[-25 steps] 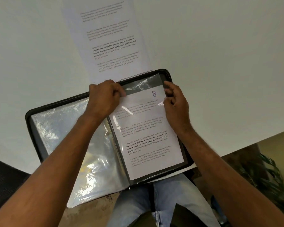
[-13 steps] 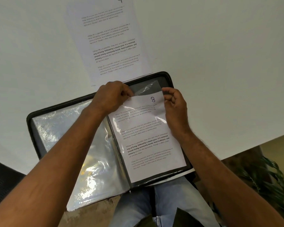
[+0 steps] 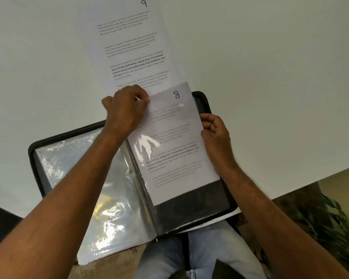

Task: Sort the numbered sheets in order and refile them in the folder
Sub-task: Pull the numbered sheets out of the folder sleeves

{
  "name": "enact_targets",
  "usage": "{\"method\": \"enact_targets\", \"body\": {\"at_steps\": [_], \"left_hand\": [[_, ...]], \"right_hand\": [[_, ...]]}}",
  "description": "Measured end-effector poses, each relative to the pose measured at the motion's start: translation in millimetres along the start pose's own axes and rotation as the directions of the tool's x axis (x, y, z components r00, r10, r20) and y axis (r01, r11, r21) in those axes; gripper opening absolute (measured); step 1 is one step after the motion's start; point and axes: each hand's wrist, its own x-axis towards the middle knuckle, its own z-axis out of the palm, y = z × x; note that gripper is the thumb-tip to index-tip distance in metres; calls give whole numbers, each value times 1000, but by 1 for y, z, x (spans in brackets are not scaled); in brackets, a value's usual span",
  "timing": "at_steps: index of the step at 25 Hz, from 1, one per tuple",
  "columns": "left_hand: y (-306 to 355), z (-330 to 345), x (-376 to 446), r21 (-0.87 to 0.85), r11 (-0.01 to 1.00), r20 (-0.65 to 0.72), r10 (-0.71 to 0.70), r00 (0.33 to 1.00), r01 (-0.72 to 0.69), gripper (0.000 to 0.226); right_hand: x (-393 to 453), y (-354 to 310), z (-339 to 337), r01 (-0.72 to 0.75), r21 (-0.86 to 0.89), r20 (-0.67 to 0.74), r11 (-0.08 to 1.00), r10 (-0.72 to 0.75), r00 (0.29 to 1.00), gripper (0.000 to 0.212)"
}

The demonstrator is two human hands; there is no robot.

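Halfway out of the clear plastic sleeve [image 3: 191, 200] on the right leaf of the open black zip folder [image 3: 205, 101], top edge poking past the folder's far rim: the white printed sheet marked 8 [image 3: 175, 125]. Pinched at its upper left corner by the left hand [image 3: 125, 111], nipped along the right edge by the curled right hand [image 3: 217, 137]. Feather-light, floppy, quick to crease or buckle if pulled askew, probably clinging a bit to the slick film. Best taken by both top corners and drawn straight. Just beyond, flat on the white table [image 3: 270, 67], the white printed sheet marked 9 [image 3: 129, 47], its near end under the left hand and squarely in the path. Glossy empty sleeves [image 3: 79, 178] on the left leaf. Jeans [image 3: 208, 252] below, leafy plant [image 3: 326, 224] lower right.
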Motion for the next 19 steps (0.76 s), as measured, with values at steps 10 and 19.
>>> {"method": "enact_targets", "body": {"at_steps": [10,19], "left_hand": [[13,-41,42,-343,931,-320,-238,917,121,5],[-30,-40,16,-706,648,-54,-453,890,287,43]], "right_hand": [[5,11,1,-17,-78,21,997,19,1000,33],[4,12,3,-13,-64,-19,998,11,1000,31]]}}
